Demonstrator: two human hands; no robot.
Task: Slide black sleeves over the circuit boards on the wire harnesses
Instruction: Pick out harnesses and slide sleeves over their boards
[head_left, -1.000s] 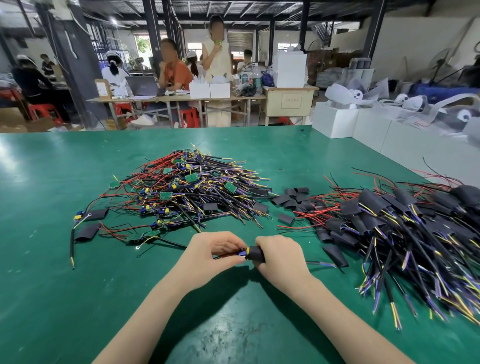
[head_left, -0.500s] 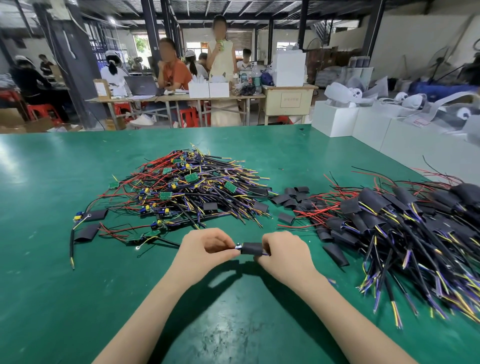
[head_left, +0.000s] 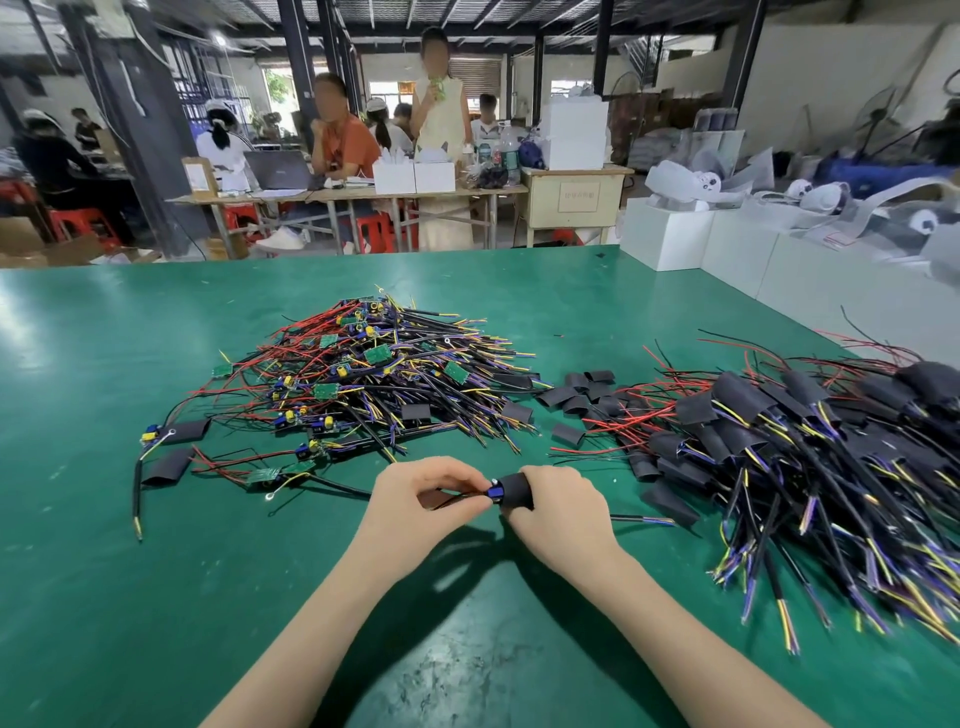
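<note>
From my head camera, no writing is sharp enough to read; the label on the beige cabinet (head_left: 571, 196) at twelve o'clock is a blur. My left hand (head_left: 423, 506) pinches the wire harness (head_left: 457, 499), fingers curled narrow. My right hand (head_left: 558, 512) grips the matte black sleeve (head_left: 514, 488), a soft tube with a blue part showing at its nine o'clock end. Bare green boards (head_left: 358, 374) lie tangled at eleven o'clock, sleeved bundles (head_left: 779, 441) at two o'clock, on the glossy green table (head_left: 104, 571).

Bright overhead light, sheen on the green table (head_left: 156, 597), wide-angle bowing, soft edges.
</note>
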